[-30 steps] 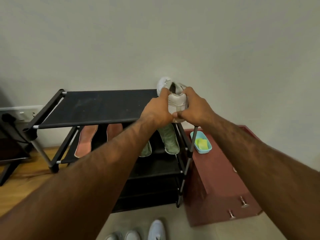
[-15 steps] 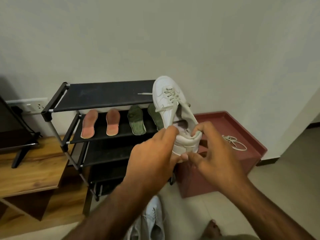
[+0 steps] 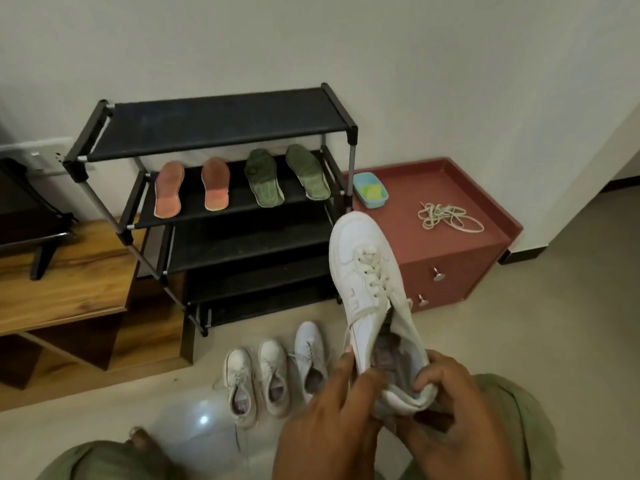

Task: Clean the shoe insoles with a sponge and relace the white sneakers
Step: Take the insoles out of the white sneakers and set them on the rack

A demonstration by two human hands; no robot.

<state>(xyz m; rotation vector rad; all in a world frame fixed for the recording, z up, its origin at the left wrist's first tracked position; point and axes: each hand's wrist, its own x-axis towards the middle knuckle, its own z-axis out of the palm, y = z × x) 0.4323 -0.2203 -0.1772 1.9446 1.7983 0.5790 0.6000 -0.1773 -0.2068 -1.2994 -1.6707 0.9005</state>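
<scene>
Lowered since half a second ago, the white laced low-top sneaker [image 3: 363, 271] now sits close in front of the body instead of up at rack height, and the view has tipped down to the floor. Its toe points away towards the dark red two-drawer cabinet [image 3: 415, 251], and its sole side is turned left. Stitched markings on its smooth side panel are too blurred to read.

Both hands hold it by the heel. The left hand [image 3: 322, 420] curls its fingers round the left side of the heel, one fingertip up against the side wall. The right hand [image 3: 450, 410] hooks bent fingers over the padded collar on the right. The grey lining shows between them.

On the second shelf of the black fabric-and-tube shoe rack [image 3: 221, 129] lie two orange foam insoles [image 3: 168, 194] and two green patterned insoles [image 3: 264, 178], side by side, toes to the wall.

A small light-blue plastic tray [image 3: 375, 202] on the cabinet top, just beside the rack, holds a yellow-green sponge [image 3: 370, 191]. A loose cream shoelace [image 3: 443, 216] lies tangled further right on the same top.

Three more white sneakers [image 3: 273, 372] stand in a row on the beige floor below the rack, left of the hands. A brown wooden bench [image 3: 62, 282] stands at the left
</scene>
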